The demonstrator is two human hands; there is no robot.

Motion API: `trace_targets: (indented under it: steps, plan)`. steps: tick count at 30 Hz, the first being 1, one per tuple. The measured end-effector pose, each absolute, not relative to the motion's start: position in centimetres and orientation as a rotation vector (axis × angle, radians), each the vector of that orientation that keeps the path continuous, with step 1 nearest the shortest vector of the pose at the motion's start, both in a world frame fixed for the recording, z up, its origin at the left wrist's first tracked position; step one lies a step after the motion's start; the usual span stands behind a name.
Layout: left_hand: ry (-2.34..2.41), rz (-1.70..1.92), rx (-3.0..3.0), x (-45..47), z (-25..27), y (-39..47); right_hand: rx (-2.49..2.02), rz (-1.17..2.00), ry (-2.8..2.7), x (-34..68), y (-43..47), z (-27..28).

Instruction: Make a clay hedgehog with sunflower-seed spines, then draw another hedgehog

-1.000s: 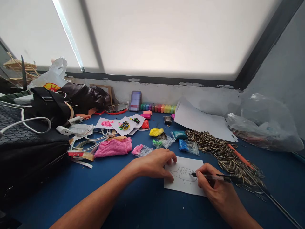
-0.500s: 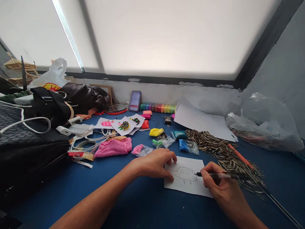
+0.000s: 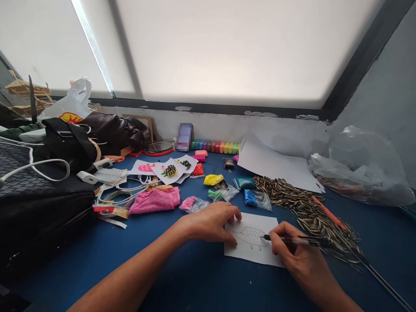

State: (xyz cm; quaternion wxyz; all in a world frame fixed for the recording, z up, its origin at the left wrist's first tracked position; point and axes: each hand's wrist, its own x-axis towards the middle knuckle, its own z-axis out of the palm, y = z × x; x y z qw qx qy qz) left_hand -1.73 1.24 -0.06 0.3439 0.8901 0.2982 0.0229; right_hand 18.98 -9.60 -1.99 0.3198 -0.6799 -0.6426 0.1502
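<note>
A small white sheet of paper [image 3: 242, 252] lies on the blue tabletop, with a line drawing of a four-legged animal [image 3: 253, 237] whose back is filled with small marks. My left hand [image 3: 212, 223] rests at the sheet's left edge, thumb and fingers apart and pressing it down. In a writing grip, my right hand [image 3: 299, 253] is shut on a black pen [image 3: 286, 239]. The pen's tip touches or nearly touches the drawing's back, right of its middle. Beyond the paper lie a bag of blue clay [image 3: 255, 199] and a heap of striped sunflower seeds [image 3: 292, 201].
Clay packets, including a yellow one [image 3: 213, 180], lie mid-table. Further left are a pink cloth [image 3: 155, 200], decorated cards [image 3: 172, 171], cables and a black bag [image 3: 42, 216]. At right are an orange stick [image 3: 328, 212], large white sheets [image 3: 276, 162] and a plastic bag [image 3: 364, 169].
My right hand and the pen have shifted slightly left across the drawing, from near the animal's rear onto its marked back. My left hand stays in place on the paper.
</note>
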Motion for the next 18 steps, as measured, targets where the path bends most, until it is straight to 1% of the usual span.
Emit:
trace_targets:
  steps: [13, 18]
  plan:
    - [0.773, 0.068, 2.309, -1.8, -0.3, 1.3, -1.775, 0.404, -1.676, 18.7, -9.6, -1.6]
    - [0.771, 0.067, 2.312, -1.8, -0.3, 1.3, -1.788, 0.5, -1.61, 18.6, -9.6, -0.9]
